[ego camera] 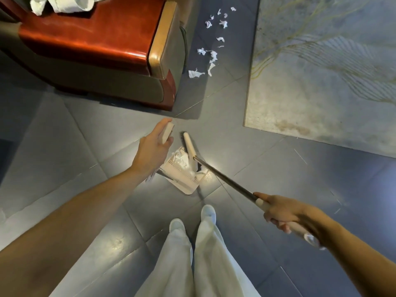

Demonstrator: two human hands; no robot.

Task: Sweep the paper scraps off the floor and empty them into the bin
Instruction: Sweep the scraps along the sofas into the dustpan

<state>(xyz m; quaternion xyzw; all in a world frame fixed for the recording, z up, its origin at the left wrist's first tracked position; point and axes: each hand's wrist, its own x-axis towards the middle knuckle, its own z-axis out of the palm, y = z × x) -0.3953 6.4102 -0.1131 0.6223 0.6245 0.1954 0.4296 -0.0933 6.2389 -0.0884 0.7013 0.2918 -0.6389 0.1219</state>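
Note:
My left hand (153, 144) grips the beige top of the dustpan handle (167, 131). The white dustpan (186, 179) rests on the grey tiles just ahead of my feet, with crumpled paper (182, 160) inside it. My right hand (280, 211) is closed around the beige grip of the broom (225, 181). The broom's dark pole runs up and left to its head (188, 144), which sits at the dustpan's mouth. Several white paper scraps (211, 54) lie scattered on the floor farther ahead, between the sofa and the rug.
A red and tan sofa (102, 43) with white cloth on its seat fills the upper left. A pale patterned rug (325, 67) covers the upper right. My white trousers and shoes (192, 221) stand at the bottom centre on grey tiles. No bin is in view.

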